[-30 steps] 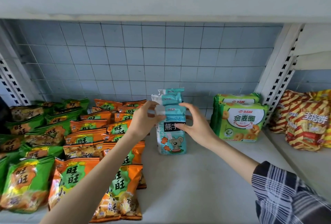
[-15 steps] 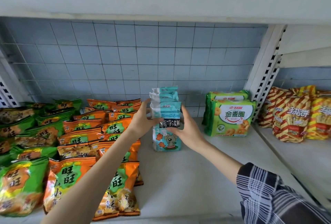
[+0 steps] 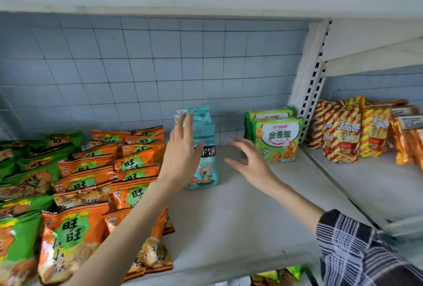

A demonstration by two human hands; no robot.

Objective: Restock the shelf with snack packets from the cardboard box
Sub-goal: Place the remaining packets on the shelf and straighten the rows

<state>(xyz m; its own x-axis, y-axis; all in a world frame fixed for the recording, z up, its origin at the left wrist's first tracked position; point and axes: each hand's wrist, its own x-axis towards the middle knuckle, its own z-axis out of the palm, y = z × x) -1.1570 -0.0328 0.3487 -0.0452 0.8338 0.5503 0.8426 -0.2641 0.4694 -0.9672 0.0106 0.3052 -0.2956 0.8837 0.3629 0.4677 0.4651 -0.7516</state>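
White shelf (image 3: 240,212), teal packets (image 3: 204,148) upright, label forward, hands spread.

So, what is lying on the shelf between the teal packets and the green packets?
Only bare shelf. In the head view, the right hand hovers open over the gap between the teal packets and the green packets, touching neither.

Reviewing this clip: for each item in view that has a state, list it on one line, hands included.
Left hand: open, fingers spread, in front of the teal packets, gripping nothing.
Right hand: open, empty, apart from the packets.
Teal packets: upright in a row on the shelf, unheld.
Green ring-biscuit packs: upright, one behind another.
Orange packets: lying flat in overlapping rows.
Green packets: lying flat in rows.
Striped packets: leaning upright on the neighbouring shelf.
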